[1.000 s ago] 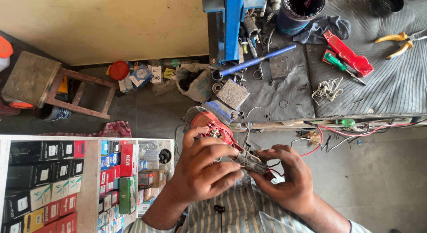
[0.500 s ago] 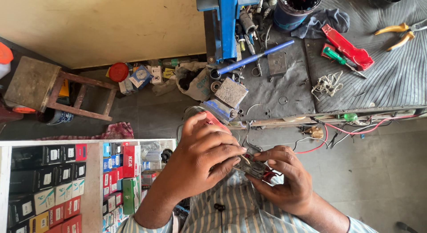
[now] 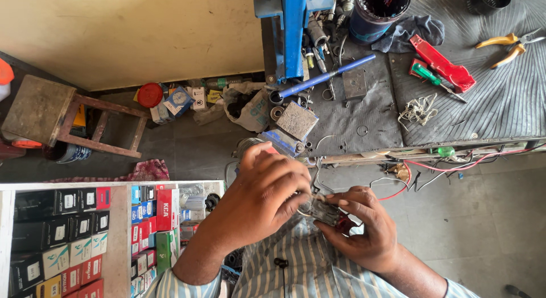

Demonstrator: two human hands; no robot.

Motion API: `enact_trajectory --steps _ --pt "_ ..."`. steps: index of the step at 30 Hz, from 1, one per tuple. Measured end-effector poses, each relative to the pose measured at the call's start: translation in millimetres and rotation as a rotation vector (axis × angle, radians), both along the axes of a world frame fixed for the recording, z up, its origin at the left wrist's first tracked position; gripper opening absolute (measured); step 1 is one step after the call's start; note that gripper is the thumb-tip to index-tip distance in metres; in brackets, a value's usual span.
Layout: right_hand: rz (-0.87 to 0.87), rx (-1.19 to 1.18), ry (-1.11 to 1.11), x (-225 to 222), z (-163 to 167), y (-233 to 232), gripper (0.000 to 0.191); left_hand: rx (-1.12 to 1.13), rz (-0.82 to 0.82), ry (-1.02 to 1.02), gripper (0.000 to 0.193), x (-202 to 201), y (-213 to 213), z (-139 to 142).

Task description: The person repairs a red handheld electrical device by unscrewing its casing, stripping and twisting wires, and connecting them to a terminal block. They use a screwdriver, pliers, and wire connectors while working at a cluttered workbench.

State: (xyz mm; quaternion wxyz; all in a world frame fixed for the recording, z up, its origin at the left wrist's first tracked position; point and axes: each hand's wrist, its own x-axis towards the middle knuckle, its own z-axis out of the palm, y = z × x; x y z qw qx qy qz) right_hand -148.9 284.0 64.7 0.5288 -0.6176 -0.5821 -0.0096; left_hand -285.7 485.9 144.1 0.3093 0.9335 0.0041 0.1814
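Both hands grip a small metal part (image 3: 325, 210) near the desk (image 3: 512, 110): left hand (image 3: 264, 195) fingers clenched over it, right hand (image 3: 364, 229) cradling beneath; it looks rigid, light, best held by its edges.

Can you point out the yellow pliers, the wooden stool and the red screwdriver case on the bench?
yellow pliers (image 3: 503, 46): head view, on the handles.
wooden stool (image 3: 37, 110): head view, on the seat top.
red screwdriver case (image 3: 442, 63): head view, on its middle.
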Motion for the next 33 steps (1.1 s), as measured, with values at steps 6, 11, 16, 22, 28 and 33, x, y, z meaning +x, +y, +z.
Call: enact_trajectory --steps 6,11,16,22,28,33 --pt "0.037 0.027 -0.058 5.8 4.0 -10.5 0.066 -0.089 0.034 -0.033 0.016 4.1 4.6 -4.8" --pt "0.093 0.043 -0.208 7.7 11.7 -13.7 0.038 -0.202 0.052 0.002 0.016 6.0 6.0 -5.5" --pt "0.164 0.07 -0.359 7.3 23.3 -12.8 0.028 -0.196 0.108 -0.03 0.013 10.6 1.7 -9.1" --pt "0.158 0.086 -0.386 4.1 25.5 -7.3 0.026 -0.224 0.089 -0.067 0.013 10.1 5.7 -13.1" --pt "0.156 0.053 -0.381 0.1 23.0 -4.2 0.026 -0.217 0.147 -0.121 0.012 9.0 -1.0 -14.9" --pt "0.124 0.024 -0.383 -2.7 21.1 -1.4 0.027 -0.163 0.141 -0.164 0.011 5.1 -2.3 -23.5"
